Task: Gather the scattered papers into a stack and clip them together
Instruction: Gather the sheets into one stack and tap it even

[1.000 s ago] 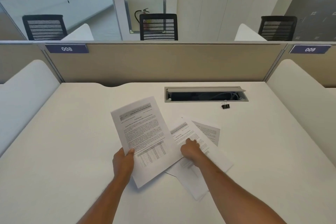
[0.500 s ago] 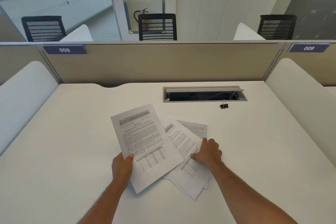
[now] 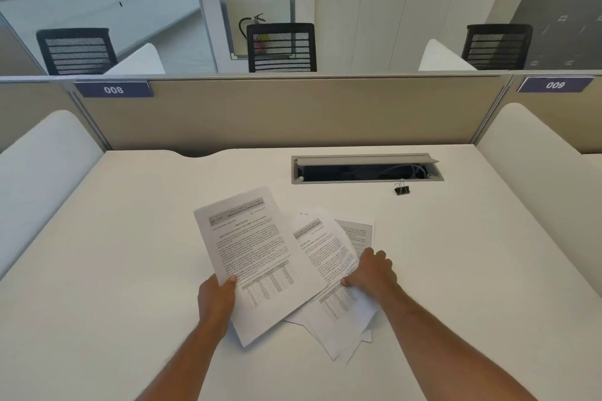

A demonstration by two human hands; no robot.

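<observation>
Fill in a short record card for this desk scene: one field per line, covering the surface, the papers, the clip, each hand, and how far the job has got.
Surface: white desk in a cubicle
Papers: printed sheets fanned and overlapping, not squared up
Top sheet: tilted, table printed near its lower end
Binder clip: black, lying alone by the cable hatch, apart from the papers
Left hand: grips the top sheet's lower left edge, thumb on top
Right hand: holds the right edge of the lower sheets
Stage: gathering; nothing clipped yet
</observation>
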